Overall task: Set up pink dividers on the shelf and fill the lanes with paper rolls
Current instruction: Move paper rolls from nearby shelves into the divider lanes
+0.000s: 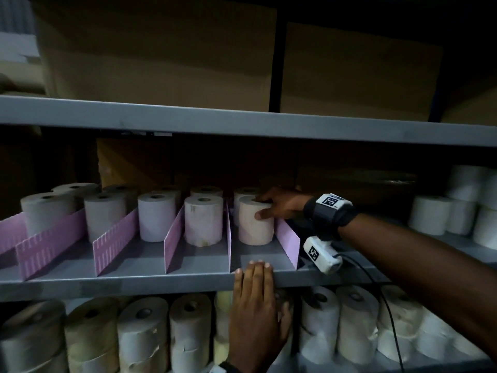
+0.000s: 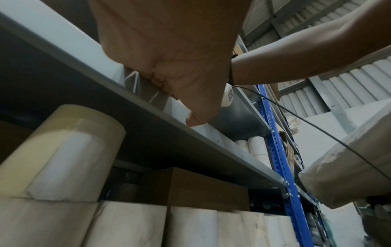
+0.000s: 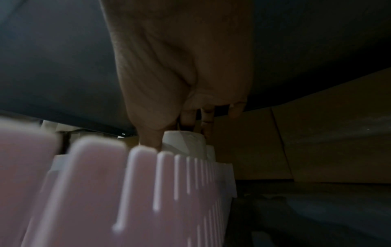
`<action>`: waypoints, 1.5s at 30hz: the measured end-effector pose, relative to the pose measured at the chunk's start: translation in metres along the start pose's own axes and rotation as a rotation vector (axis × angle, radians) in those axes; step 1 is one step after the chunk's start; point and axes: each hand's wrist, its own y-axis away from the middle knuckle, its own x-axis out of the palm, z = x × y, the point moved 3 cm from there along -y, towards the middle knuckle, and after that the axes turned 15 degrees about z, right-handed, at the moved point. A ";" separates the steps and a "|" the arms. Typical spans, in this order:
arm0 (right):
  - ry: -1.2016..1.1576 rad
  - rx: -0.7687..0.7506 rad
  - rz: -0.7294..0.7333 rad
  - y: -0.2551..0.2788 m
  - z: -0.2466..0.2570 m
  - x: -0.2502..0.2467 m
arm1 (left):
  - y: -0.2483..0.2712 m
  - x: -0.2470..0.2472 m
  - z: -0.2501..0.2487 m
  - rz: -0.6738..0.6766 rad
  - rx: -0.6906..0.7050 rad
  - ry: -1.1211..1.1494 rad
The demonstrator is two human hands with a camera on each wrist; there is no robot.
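Note:
Several pink dividers (image 1: 172,239) stand on the grey middle shelf (image 1: 161,267) and split it into lanes, each with paper rolls (image 1: 203,220) in it. My right hand (image 1: 271,204) grips the front roll (image 1: 255,224) in the rightmost lane, thumb on its side and fingers over its top. The right wrist view shows that roll (image 3: 184,142) behind the ribbed pink divider (image 3: 131,192). My left hand (image 1: 255,286) rests flat on the shelf's front edge, fingers straight; in the left wrist view the left hand (image 2: 169,66) lies against the shelf lip (image 2: 190,137).
Stacked paper rolls (image 1: 145,337) fill the lower shelf. More white rolls (image 1: 457,208) stand at the right of the middle shelf. Cardboard boxes (image 1: 161,55) sit on the upper shelf and behind the lanes. A black cable (image 1: 376,289) hangs from my right wrist.

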 end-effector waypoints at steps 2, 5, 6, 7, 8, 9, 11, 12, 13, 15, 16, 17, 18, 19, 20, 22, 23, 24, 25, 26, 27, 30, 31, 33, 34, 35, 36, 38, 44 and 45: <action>0.025 -0.004 -0.005 -0.003 -0.001 0.000 | 0.000 0.003 0.000 -0.029 0.009 -0.011; 0.062 -0.001 -0.017 -0.004 -0.001 0.000 | 0.000 0.005 0.001 -0.037 0.034 -0.029; 0.058 0.000 -0.020 -0.004 -0.001 0.000 | 0.000 0.005 0.001 -0.021 0.038 -0.030; 0.050 -0.001 -0.021 -0.003 0.000 0.002 | 0.001 0.006 0.001 -0.002 0.039 -0.028; 0.047 -0.005 -0.022 -0.002 0.002 0.003 | 0.001 0.005 0.001 0.012 0.041 -0.025; 0.050 -0.003 -0.023 0.000 0.004 0.003 | 0.001 0.005 0.001 0.019 0.049 -0.018; 0.049 0.013 -0.040 0.011 0.008 0.002 | 0.001 0.004 0.003 0.024 0.076 -0.002; 0.035 0.011 -0.068 0.020 0.009 0.000 | 0.001 0.002 0.005 0.034 0.084 -0.003; 0.019 0.004 -0.109 0.031 0.009 -0.001 | 0.002 0.000 0.006 0.058 0.089 -0.009; 0.019 -0.006 -0.215 0.058 0.009 -0.004 | 0.005 -0.006 0.009 0.090 0.104 -0.028; 0.018 0.008 -0.266 0.074 0.006 -0.001 | 0.008 -0.009 0.009 0.092 0.111 -0.024; 0.008 0.019 -0.320 0.090 0.004 0.001 | 0.010 -0.011 0.009 0.103 0.117 -0.004; -0.011 0.022 -0.376 0.107 0.001 0.007 | 0.015 -0.012 0.008 0.120 0.123 0.031; -0.028 0.020 -0.432 0.122 -0.003 0.013 | 0.020 -0.014 0.007 0.114 0.131 0.069; -0.042 0.024 -0.484 0.138 -0.007 0.021 | 0.025 -0.018 0.005 0.105 0.144 0.105; -0.065 0.054 -0.574 0.170 -0.015 0.041 | 0.038 -0.023 -0.005 0.084 0.186 0.186; -0.075 0.089 -0.604 0.186 -0.020 0.054 | 0.044 -0.023 -0.012 0.078 0.216 0.234; -0.090 0.126 -0.618 0.199 -0.026 0.066 | 0.048 -0.024 -0.017 0.065 0.241 0.284; -0.113 0.171 -0.618 0.213 -0.033 0.079 | 0.051 -0.023 -0.025 0.053 0.267 0.335; -0.137 0.219 -0.620 0.228 -0.041 0.092 | 0.051 -0.021 -0.033 0.055 0.293 0.382; -0.156 0.258 -0.625 0.241 -0.047 0.104 | 0.050 -0.019 -0.042 0.063 0.315 0.416; -0.200 0.378 -0.628 0.283 -0.072 0.131 | 0.041 -0.016 -0.075 0.098 0.375 0.477; -0.202 0.414 -0.633 0.298 -0.082 0.137 | 0.036 -0.016 -0.088 0.110 0.394 0.498; -0.192 0.464 -0.651 0.321 -0.102 0.143 | 0.023 -0.014 -0.113 0.096 0.440 0.516; -0.189 0.479 -0.652 0.329 -0.111 0.144 | 0.016 -0.013 -0.123 0.094 0.453 0.523; -0.183 0.494 -0.650 0.337 -0.120 0.145 | 0.008 -0.012 -0.135 0.098 0.461 0.536; -0.176 0.511 -0.652 0.346 -0.131 0.143 | -0.001 -0.012 -0.148 0.108 0.469 0.557; -0.157 0.551 -0.664 0.360 -0.153 0.136 | -0.022 -0.011 -0.172 0.136 0.479 0.588; -0.124 0.673 -0.661 0.389 -0.215 0.106 | -0.084 -0.015 -0.238 0.154 0.503 0.652; -0.125 0.688 -0.661 0.392 -0.224 0.100 | -0.094 -0.016 -0.248 0.167 0.506 0.662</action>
